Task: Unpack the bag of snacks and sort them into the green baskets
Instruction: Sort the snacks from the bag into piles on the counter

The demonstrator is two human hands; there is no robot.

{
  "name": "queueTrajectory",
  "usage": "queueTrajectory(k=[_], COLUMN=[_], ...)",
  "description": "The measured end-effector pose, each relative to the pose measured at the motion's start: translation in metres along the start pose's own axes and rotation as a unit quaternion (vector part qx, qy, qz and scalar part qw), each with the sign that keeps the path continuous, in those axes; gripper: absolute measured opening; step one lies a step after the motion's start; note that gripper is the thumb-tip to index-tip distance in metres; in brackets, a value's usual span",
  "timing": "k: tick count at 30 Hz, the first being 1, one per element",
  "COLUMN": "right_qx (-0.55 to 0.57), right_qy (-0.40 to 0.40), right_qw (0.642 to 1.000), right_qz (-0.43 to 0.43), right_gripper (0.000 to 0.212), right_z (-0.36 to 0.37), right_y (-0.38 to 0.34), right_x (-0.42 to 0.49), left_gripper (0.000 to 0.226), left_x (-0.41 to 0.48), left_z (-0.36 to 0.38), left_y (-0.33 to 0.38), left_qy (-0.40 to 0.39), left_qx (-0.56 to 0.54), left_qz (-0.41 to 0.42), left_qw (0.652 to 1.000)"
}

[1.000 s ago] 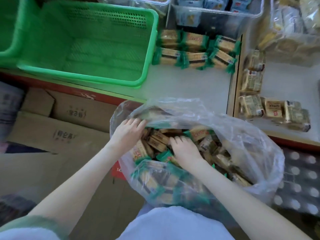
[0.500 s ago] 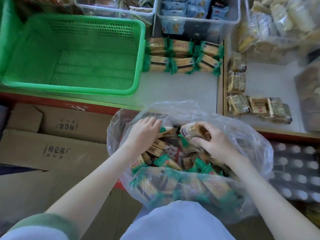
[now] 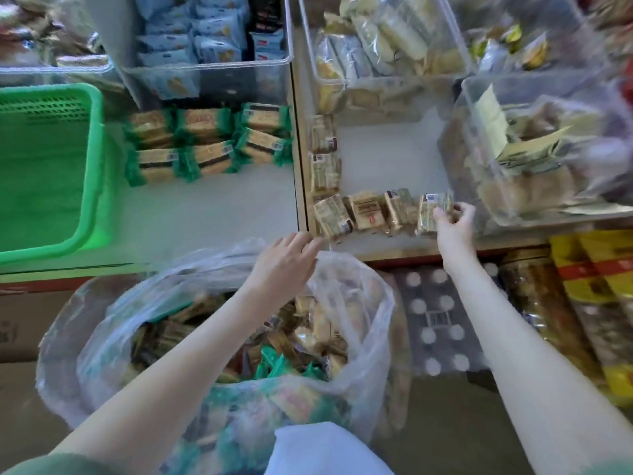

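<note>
A clear plastic bag full of wrapped snacks sits in front of me, below the shelf edge. My right hand pinches a tan snack pack standing at the right end of a row of tan packs on the right shelf section. My left hand hovers with relaxed fingers over the bag's far rim and holds nothing. A green basket stands on the left shelf section, with nothing visible inside it. Green-wrapped packs lie in two rows beside it.
Clear bins of snacks line the back of the shelf, and one stands right of my right hand. A wooden divider splits the shelf. Cardboard boxes and yellow-red packs sit below.
My right hand lifted a tan pack out of the bag and carried it up and right to the end of the shelf row. My left hand rose from the bag's contents to its rim.
</note>
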State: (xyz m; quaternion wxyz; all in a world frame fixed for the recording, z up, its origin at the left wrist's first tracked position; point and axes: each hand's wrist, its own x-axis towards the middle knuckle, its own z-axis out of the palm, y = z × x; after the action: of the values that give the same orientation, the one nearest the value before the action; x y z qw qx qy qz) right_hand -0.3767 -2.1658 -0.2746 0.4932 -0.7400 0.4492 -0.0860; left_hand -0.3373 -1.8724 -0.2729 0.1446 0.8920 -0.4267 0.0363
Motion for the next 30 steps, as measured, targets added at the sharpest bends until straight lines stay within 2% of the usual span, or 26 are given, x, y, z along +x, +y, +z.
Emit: queueTrajectory(k=[2,4,8,11,14,16,18,22,25,30], right_qx=[0.012,-0.004,-0.103,-0.190,-0.293,-0.274,-0.243,-0.193,-0.181,-0.222], right_qy=[0.034,0.028,-0.127,-0.155,-0.093,-0.041,-0.031,-0.104,-0.160,-0.275], right_qw=[0.999,1.000,0.986,0.969,0.945,0.940,0.925,0.880,0.843,0.757], right_qz=[0.001,-0.002,0.011,-0.019,-0.112,-0.197,-0.292,-0.421,-0.481,-0.549], right_gripper=[0.028,0.031,0.045,0.049,0.053,0.050,0.047,0.045,0.044,0.041], right_z=[-0.004,-0.006,-0.005,-0.004,-0.003,0.001,0.011,0.046,0.081,0.141], right_y=[-0.002,-0.001,0.006,0.007,0.006,-0.002,-0.011,-0.029,-0.037,-0.032], right_x=[0.021,0.037,0.048,0.046,0.034,0.014,-0.013,-0.080,-0.137,-0.221], left_gripper=[0.039,0.039,0.033,0.029,0.026,0.024,0.018,0.032,0.029,0.058], left_x=[0.006,0.009,0.009,0.009,0.008,0.004,-0.007,-0.046,-0.087,-0.170], left_z=[0.009,0.015,0.021,0.020,0.017,0.013,0.009,-0.006,-0.016,-0.036], left_y=[0.003,0.003,0.004,0.005,0.004,0.001,-0.006,-0.026,-0.051,-0.104], left_qy=[-0.011,-0.017,-0.021,-0.033,-0.043,-0.043,-0.039,-0.058,-0.075,-0.133], left_qx=[0.012,0.019,0.022,0.030,0.029,0.030,0.037,0.048,0.088,0.126], left_qz=[-0.002,-0.003,-0.010,-0.008,-0.005,0.001,0.004,-0.030,-0.059,-0.169], left_qw=[1.000,1.000,0.999,0.999,0.999,0.999,0.999,0.997,0.992,0.969])
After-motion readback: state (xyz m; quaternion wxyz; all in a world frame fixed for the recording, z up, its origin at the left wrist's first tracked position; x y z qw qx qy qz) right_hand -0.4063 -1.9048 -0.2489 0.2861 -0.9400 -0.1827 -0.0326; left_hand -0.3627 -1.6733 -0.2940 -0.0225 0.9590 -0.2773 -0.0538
